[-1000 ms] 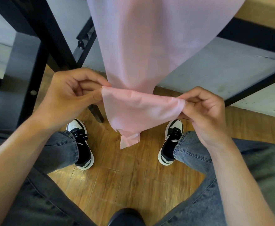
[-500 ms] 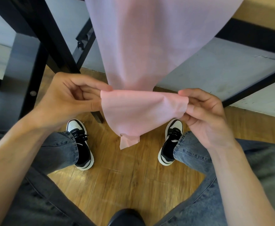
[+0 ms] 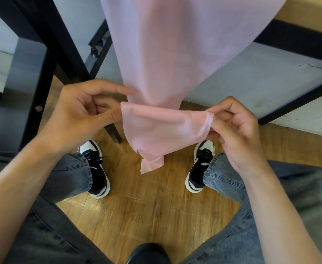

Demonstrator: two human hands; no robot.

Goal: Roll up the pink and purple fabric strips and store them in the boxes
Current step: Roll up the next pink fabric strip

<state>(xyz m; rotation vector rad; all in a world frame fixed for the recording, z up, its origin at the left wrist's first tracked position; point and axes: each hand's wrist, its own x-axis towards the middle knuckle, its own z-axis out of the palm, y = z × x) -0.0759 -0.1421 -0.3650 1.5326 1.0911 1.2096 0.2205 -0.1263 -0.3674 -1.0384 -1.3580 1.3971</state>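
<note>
Under the table edge: a long pink fabric strip [image 3: 175,54] hangs down from above toward the person's lap, its lower end turned up into a loose first fold between the two hands; no box shows in this view.

Left hand [image 3: 80,115]: thumb and curled fingers pinch the fold's left edge, while the forefinger reaches out straight toward the hanging length without plainly gripping it. Judgement: this side should hold the edge level and act as the anchor.

Fold [image 3: 162,130]: wide at the top, narrowing to a crumpled tail [image 3: 152,164] that hangs below. Judgement: the tail is askew, so a roll begun on it would probably cone; better to square it to the strip's sides and tuck it in before turning further.

Right hand [image 3: 236,128]: thumb and fingertips pinch the right corner, where the cloth curls over on itself. Judgement: both hands ought to turn together in small, even turns, keeping light tension against the weight of the hanging cloth.

Hanging length: bunched narrow just above the fold, spreading wider higher up. Judgement: smoothing it flat as it feeds in would keep the roll's ends flush enough to store.

Floor [image 3: 137,216]: wooden, with the person's shoes either side, well below the cloth.
</note>
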